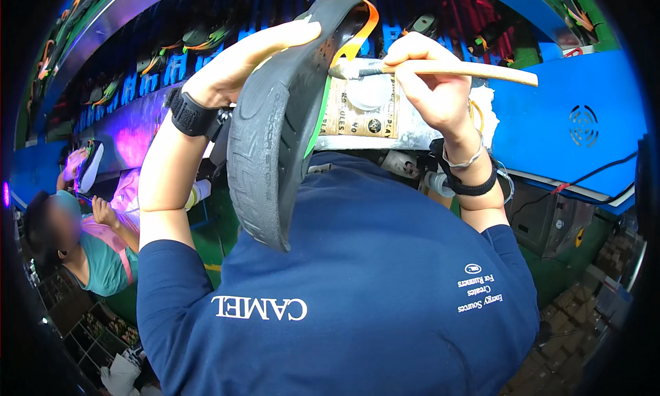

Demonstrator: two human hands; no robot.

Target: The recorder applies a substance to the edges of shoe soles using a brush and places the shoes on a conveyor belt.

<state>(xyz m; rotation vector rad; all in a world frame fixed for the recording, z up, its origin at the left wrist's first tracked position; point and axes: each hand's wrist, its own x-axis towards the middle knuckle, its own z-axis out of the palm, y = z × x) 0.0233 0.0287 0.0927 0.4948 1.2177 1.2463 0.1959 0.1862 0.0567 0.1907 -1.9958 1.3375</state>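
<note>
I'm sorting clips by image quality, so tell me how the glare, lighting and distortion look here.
Head view: strong light nearly whites out parts of the pale work surface; purple glare colours the metal panel at left; the dark shoe and brush look fairly sharp; fisheye distortion bends edges toward the rim, where the corners go black.

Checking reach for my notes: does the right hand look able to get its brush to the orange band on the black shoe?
Yes, it seems so: the right hand holds the brush with its bristles beside the orange band, nothing visible blocks them, and the left hand holds the black shoe.
</note>
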